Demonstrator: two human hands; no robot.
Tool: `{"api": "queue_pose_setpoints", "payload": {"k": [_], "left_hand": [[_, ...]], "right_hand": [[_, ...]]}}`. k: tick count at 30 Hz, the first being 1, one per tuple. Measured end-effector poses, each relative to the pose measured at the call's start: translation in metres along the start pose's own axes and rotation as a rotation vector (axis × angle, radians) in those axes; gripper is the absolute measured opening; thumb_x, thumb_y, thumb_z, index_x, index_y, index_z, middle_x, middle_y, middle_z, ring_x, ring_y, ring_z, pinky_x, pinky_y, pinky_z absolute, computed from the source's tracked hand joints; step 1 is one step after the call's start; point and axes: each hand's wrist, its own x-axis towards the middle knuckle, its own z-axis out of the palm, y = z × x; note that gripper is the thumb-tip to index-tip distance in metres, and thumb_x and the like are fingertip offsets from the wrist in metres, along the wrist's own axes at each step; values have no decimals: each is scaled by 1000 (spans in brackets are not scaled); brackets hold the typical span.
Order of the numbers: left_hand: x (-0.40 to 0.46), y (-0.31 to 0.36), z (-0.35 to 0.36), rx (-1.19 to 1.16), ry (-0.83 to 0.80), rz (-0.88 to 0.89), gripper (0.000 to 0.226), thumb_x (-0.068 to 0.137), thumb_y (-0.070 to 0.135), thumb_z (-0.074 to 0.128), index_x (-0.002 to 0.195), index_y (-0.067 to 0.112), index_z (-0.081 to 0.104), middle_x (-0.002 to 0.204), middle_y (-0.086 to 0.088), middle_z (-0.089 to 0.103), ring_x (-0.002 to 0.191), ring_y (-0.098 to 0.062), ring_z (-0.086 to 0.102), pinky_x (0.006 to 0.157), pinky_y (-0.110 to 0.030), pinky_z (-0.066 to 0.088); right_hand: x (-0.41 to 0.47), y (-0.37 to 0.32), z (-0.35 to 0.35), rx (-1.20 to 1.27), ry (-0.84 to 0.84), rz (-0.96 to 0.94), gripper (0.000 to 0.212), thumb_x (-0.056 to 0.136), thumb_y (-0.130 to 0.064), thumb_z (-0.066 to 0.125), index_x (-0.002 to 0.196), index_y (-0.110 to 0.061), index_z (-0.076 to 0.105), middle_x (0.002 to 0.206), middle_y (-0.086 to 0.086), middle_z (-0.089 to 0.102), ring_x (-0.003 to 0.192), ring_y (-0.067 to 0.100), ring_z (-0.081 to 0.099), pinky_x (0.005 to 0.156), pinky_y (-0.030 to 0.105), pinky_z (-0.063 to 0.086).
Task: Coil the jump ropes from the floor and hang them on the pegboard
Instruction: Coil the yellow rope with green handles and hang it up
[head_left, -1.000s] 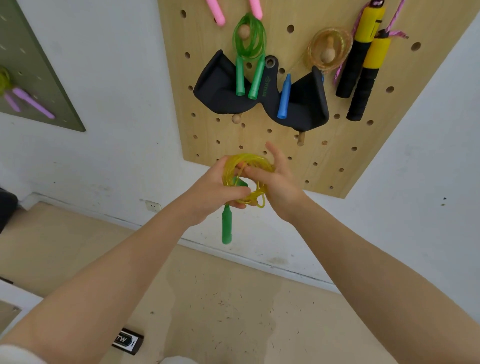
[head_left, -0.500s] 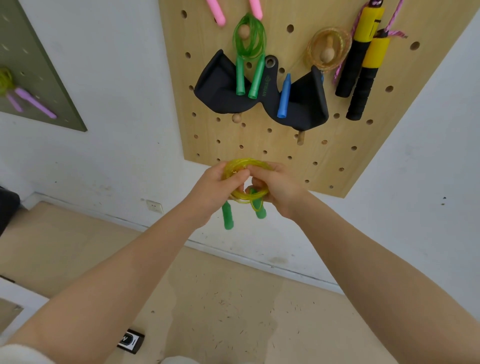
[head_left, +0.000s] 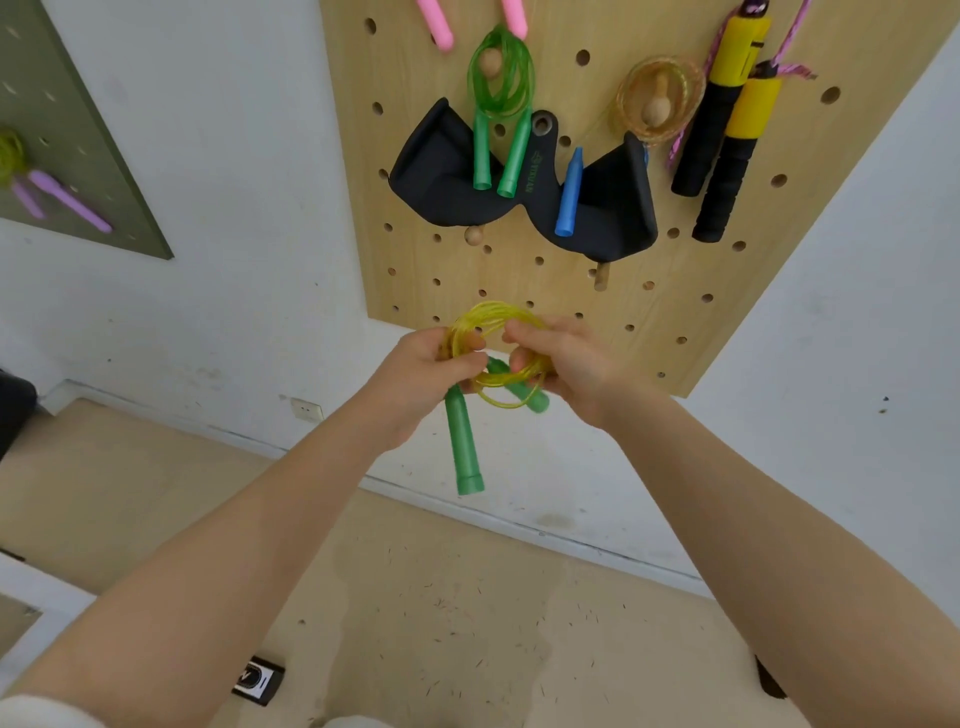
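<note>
Yellow jump rope (head_left: 493, 358): coiled into a small ring, held mid-air just below the bottom edge of the wooden pegboard (head_left: 665, 312), not on a peg. Left hand (head_left: 421, 379) grips the left side of the coil, fingers curled round the strands. Right hand (head_left: 566, 364) pinches the right side, thumb on top, fingers curled under. One green handle (head_left: 464, 447) hangs straight down below the left hand; second green handle (head_left: 519, 387) lies slanted behind the coil, partly hidden by it.

Writing: black pad (head_left: 524, 208) hanging mid-board has small yellow-green lettering printed vertically near its centre eyelet (looks like "YIDUAN", too small to be sure). Small black label (head_left: 258, 679) on the floor near the bottom edge of frame carries a white logo, unreadable.

On the pegboard:
- green rope (head_left: 501, 78) coiled over a wooden peg near the top edge, both green handles hanging down in front of the black pad
- blue handle (head_left: 570, 195) in front of the pad's right half
- clear orange-tinted rope (head_left: 660, 104) coiled on a peg right of the pad
- two yellow-and-black handles (head_left: 727, 130) with pink cord toward the right edge
- two pink handles (head_left: 441, 23) at the top edge, cut off by the frame

Green pegboard (head_left: 67, 130) on the wall at left holds a rope with purple handles (head_left: 67, 200). No containers visible.
</note>
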Motion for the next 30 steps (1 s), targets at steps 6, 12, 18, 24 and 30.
{"api": "queue_pose_setpoints", "payload": {"k": [6, 12, 18, 24, 30], "left_hand": [[6, -2, 2, 458, 356, 126, 14, 81, 12, 57, 69, 10, 51, 63, -1, 51, 53, -16, 54, 50, -24, 45], [9, 2, 1, 355, 139, 36, 11, 89, 6, 47, 90, 12, 56, 75, 6, 60, 72, -11, 56, 66, -23, 42], [-3, 3, 4, 195, -23, 167, 20, 94, 24, 51, 76, 15, 52, 62, 0, 44, 53, -6, 38, 55, -16, 35], [0, 6, -4, -197, -248, 12, 23, 77, 36, 56, 79, 13, 56, 71, 1, 46, 56, -8, 41, 60, -21, 36], [5, 13, 2, 156, -91, 91, 23, 92, 26, 55, 84, 5, 61, 53, 6, 37, 43, -6, 32, 46, -16, 29]], "right_hand": [[-7, 6, 17, -90, -125, -71, 13, 97, -24, 49, 93, -14, 56, 57, -4, 61, 59, 10, 51, 70, 28, 44], [-1, 3, 22, 95, -6, -88, 16, 93, -20, 55, 86, -5, 57, 43, -6, 46, 51, 11, 46, 62, 24, 41], [1, -11, 24, 454, 15, 6, 31, 97, -27, 47, 72, -9, 49, 39, -7, 26, 35, 8, 25, 42, 21, 35], [2, -24, 19, 243, 53, -78, 31, 94, -24, 53, 67, -11, 49, 40, -7, 24, 35, 7, 23, 37, 18, 29], [0, -20, 16, 362, -7, -52, 35, 94, -20, 51, 61, -14, 41, 42, -6, 22, 38, 8, 20, 38, 20, 24]]}}
